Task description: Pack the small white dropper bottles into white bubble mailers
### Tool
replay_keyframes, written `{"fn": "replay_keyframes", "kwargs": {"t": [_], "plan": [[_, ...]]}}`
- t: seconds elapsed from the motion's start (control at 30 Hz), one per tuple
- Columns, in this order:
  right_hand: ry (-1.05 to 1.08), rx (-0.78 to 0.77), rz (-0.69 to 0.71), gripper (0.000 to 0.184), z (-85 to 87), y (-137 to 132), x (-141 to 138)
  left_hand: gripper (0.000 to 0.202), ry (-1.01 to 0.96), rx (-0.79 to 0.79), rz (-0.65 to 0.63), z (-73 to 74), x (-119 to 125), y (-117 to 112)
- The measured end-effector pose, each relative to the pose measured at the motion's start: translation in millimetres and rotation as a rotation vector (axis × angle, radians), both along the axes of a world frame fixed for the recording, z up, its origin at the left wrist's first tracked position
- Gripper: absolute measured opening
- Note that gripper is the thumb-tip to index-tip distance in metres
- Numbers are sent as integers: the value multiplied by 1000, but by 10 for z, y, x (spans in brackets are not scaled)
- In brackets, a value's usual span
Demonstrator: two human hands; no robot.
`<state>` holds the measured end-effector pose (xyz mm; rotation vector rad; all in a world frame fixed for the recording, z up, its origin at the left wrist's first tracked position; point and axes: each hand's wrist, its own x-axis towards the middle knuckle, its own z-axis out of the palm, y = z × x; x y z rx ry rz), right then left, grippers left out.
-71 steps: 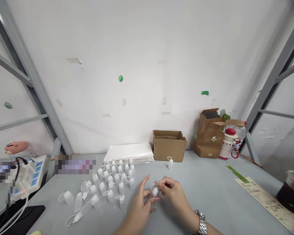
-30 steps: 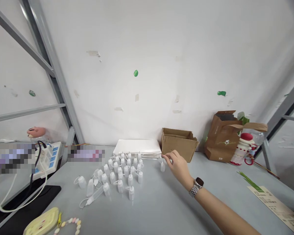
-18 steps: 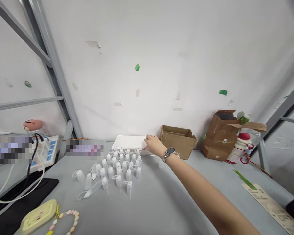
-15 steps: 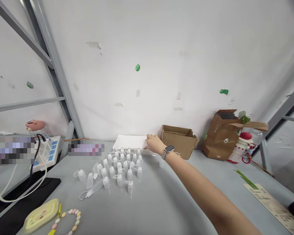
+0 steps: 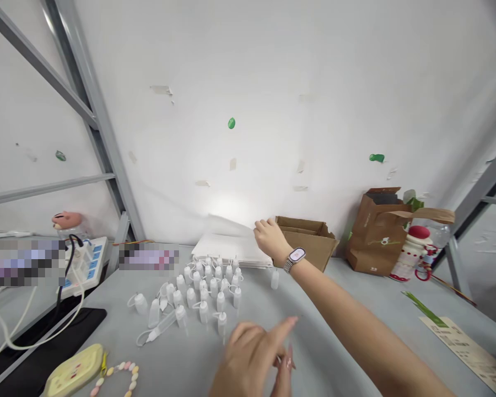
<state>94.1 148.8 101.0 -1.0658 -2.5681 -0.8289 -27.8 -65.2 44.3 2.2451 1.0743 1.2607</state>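
My right hand [image 5: 268, 238] reaches to the back of the grey table [image 5: 355, 309] and pinches the top white sheet [image 5: 229, 227] of a paper stack [image 5: 231, 249], lifting its right edge. My left hand [image 5: 252, 355] hovers low near the front edge, fingers loosely spread, holding nothing that I can see. Several small white dropper bottles [image 5: 209, 286] stand in a cluster left of my right arm; a single bottle [image 5: 275, 278] stands apart just under my right wrist.
A cardboard box [image 5: 308, 242] sits behind my right hand, with a brown paper bag [image 5: 376, 231] and a red-capped bottle [image 5: 413, 251] to its right. A power strip [image 5: 82, 264], black pad [image 5: 45, 347], yellow case [image 5: 72, 375] and printed strip [image 5: 467, 350] lie around.
My right hand set a bottle down alone, moved to the paper stack and has now lifted the top sheet. My left hand has come back into view at the bottom.
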Motion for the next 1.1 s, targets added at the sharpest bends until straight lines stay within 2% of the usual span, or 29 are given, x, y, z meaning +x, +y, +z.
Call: {"fn": "replay_keyframes", "kwargs": {"t": [0.07, 0.1, 0.13, 0.2, 0.27, 0.33, 0.43, 0.5, 0.57, 0.63, 0.7, 0.77, 0.87, 0.97, 1.03, 1.1], "plan": [[105, 51, -27, 29, 127, -182, 119, 45, -90, -386, -72, -4, 27, 123], [184, 75, -36, 30, 191, -307, 199, 50, -149, -553, -60, -29, 9, 167], [349, 96, -23, 30, 251, -454, 290, 58, -212, -681, -40, -56, -24, 203], [703, 41, 40, 26, 338, -794, 494, 76, -371, -800, 2, -73, -109, 262], [961, -199, 72, 25, 350, -1154, 703, 89, -566, -830, -28, 4, -174, 316], [1019, -525, 63, 30, 256, -1482, 884, 92, -745, -879, -102, 164, -181, 373], [999, -970, -21, 34, -59, -1837, 1072, 68, -806, -975, -188, 370, -78, 470], [973, -1178, -101, 28, -306, -1956, 1155, 57, -829, -1077, -248, 349, 32, 540], [927, -1291, -180, 21, -507, -1963, 1223, 50, -818, -1123, -220, 182, 136, 601], [921, -1233, -244, 15, -628, -1860, 1275, 48, -730, -1179, -213, -58, 209, 634], [964, -1015, -277, 14, -670, -1672, 1283, 49, -635, -1237, -221, -269, 244, 634], [1001, -778, -264, 16, -662, -1451, 1215, 47, -547, -1277, -209, -390, 249, 610], [938, -608, -162, 19, -631, -1162, 959, 43, -485, -1295, -188, -415, 237, 569], [761, -482, -96, 26, -655, -963, 641, 42, -539, -1312, -202, -380, 229, 553], [715, -405, -167, 28, -725, -852, 483, 44, -606, -1322, -216, -371, 224, 557], [772, -384, -255, 27, -825, -738, 397, 44, -652, -1317, -220, -374, 218, 568]]}}
